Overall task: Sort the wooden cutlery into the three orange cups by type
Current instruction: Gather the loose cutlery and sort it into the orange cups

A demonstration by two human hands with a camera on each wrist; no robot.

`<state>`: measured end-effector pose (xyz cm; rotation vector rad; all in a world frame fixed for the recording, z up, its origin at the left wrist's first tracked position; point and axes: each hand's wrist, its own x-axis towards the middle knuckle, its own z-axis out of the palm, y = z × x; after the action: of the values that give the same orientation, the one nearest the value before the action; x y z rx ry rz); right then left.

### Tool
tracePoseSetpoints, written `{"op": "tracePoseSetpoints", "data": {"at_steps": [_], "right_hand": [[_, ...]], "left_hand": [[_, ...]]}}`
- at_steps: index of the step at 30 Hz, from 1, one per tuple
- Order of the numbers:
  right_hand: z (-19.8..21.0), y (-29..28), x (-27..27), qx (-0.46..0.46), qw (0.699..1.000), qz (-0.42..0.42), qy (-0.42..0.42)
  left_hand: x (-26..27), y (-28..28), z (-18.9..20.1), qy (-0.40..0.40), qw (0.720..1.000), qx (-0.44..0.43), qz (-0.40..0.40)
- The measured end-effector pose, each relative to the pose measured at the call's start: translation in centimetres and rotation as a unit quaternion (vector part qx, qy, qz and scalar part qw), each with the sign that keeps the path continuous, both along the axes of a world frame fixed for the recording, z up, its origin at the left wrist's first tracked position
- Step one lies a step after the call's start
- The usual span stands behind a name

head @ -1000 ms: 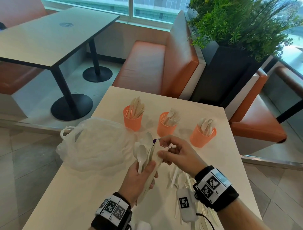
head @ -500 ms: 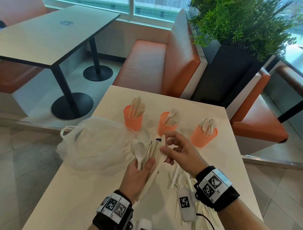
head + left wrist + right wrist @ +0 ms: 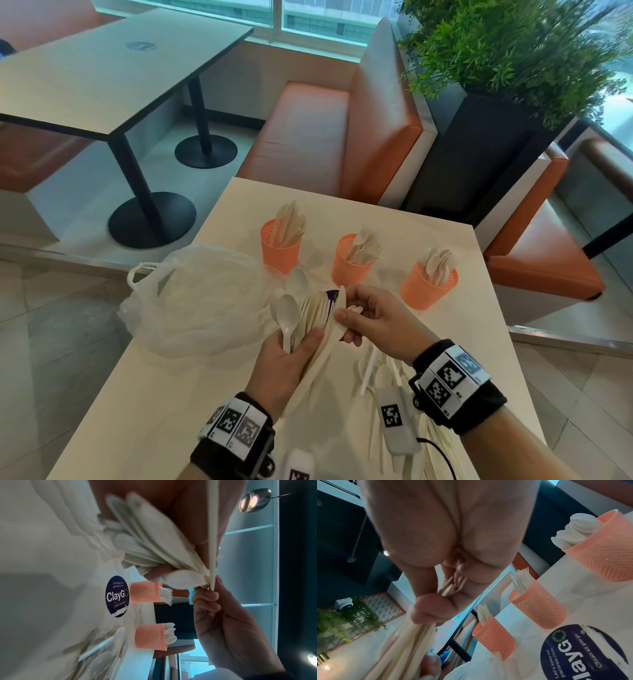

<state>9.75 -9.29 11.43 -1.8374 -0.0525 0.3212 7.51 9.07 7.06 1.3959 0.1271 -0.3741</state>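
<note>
Three orange mesh cups stand in a row on the table: the left cup (image 3: 280,247) holds knives, the middle cup (image 3: 352,264) forks, the right cup (image 3: 429,287) spoons. My left hand (image 3: 291,356) grips a fanned bundle of pale cutlery (image 3: 308,317), spoons and forks, above the table. My right hand (image 3: 370,318) pinches one flat piece (image 3: 339,320) at the bundle's right edge, thumb on top. In the left wrist view the right hand's fingers (image 3: 208,597) hold that thin piece (image 3: 211,534) by its end.
A crumpled clear plastic bag (image 3: 202,301) lies at the table's left. Loose cutlery (image 3: 376,373) lies under my right wrist near the front edge. A round purple sticker (image 3: 583,651) is on the tabletop. An orange bench (image 3: 329,137) and a planter (image 3: 479,150) stand beyond.
My right hand slid its pinch along the bundle's right side and holds one flat piece there. The left hand kept its grip on the fan.
</note>
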Motion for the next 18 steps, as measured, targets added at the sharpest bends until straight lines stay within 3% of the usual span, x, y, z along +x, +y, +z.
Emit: {"op": "tracePoseSetpoints", "data": {"at_steps": [4, 9, 14, 18], "right_hand": [[0.0, -0.2, 0.7, 0.003, 1.000, 0.004, 0.017], [1.9, -1.2, 2.6, -0.022, 0.999, 0.010, -0.023], [5.4, -2.8, 7.6, 0.004, 0.986, -0.105, -0.131], [5.0, -0.8, 13.1, 0.022, 0.969, -0.169, -0.180]], "left_hand": [[0.3, 0.4, -0.6, 0.023, 0.999, 0.001, 0.028], [1.8, 1.8, -1.7, 0.048, 0.996, -0.004, 0.071], [3.0, 4.2, -2.9, 0.030, 0.993, 0.026, 0.110], [3.1, 4.7, -2.4, 0.021, 0.995, 0.040, 0.095]]}}
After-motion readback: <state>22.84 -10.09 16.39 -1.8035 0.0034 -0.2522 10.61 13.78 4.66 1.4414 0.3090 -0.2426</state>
